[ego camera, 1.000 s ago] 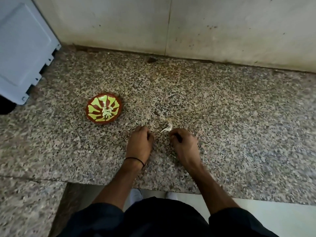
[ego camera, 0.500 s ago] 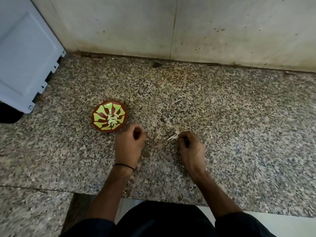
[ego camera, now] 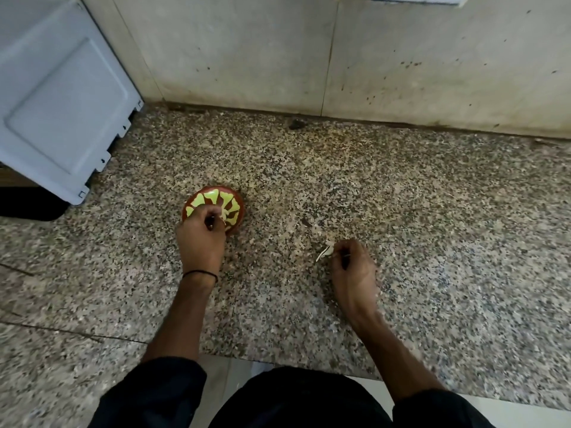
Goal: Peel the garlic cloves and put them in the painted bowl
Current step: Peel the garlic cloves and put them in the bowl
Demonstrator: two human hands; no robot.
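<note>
1. The left hand (ego camera: 200,239) is over the near side of the round red-brown clay bowl painted with yellow-green shapes (ego camera: 216,197). Its fingers are curled in tight, with the tips bunched over the bowl's inside.
2. A pale bit (ego camera: 225,218) shows at the left fingertips. I cannot tell if it is a garlic clove in the pinch or something in the bowl, so the left grip is unclear.
3. The right hand (ego camera: 352,267) is low on the speckled grey-brown granite counter (ego camera: 432,242), fingers curled. Thumb and fingertips pinch a thin whitish strip of garlic skin (ego camera: 324,253), which sticks out to the left of the fingertips.
4. The hands are well apart, and the bowl is left of the right hand with bare counter between them.
5. A thin black thread band (ego camera: 200,274) is on the left wrist, and dark sleeves cover both forearms lower down.
6. A pale blue-grey plastic panel (ego camera: 61,97) leans far left of the left hand. A stained beige tiled wall (ego camera: 247,50) is beyond both hands.
7. Against 0.5 s ago, the left hand was just beside the bowl's near right edge and is now over it.
8. Against 1.0 s ago, the hands were close together by the garlic skin and have since spread.
9. The right hand keeps the same pinch on the garlic skin in all three frames.
</note>
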